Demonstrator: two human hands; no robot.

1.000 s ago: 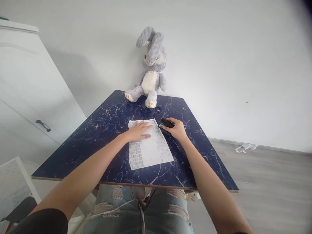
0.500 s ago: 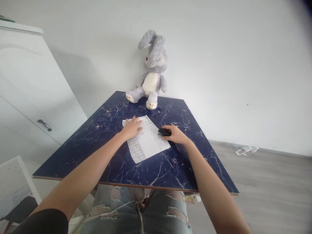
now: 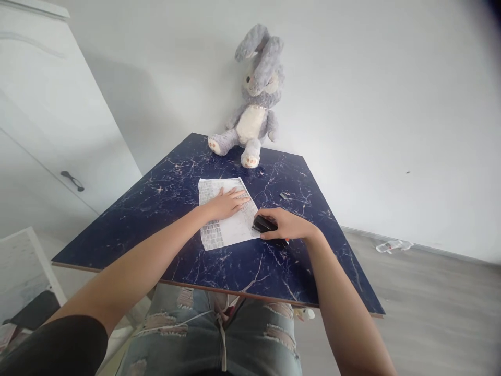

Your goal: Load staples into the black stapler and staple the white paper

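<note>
A sheet of paper [image 3: 233, 228] with grey printed blocks and lines lies on the dark blue marbled table [image 3: 235, 274]. My left hand [image 3: 227, 202] rests flat on its upper part, fingers spread. At the sheet's right edge, my right hand [image 3: 284, 223] is closed around a black stapler [image 3: 265, 224], whose front end reaches the paper's margin. A bit of orange shows at the back end, below my palm. Whether the jaws have paper between them cannot be made out.
A grey plush rabbit [image 3: 254, 122] sits at the table's far edge against the wall. Beyond my right hand lies a small greyish piece [image 3: 285, 196], too small to name. A white cabinet [image 3: 47, 120] stands at left; clear plastic packaging [image 3: 393, 246] lies on the floor at right.
My left hand has slid right across the paper, and the sheet has turned slightly. The right hand with the stapler has moved a little down along the paper's right edge. The view has shifted.
</note>
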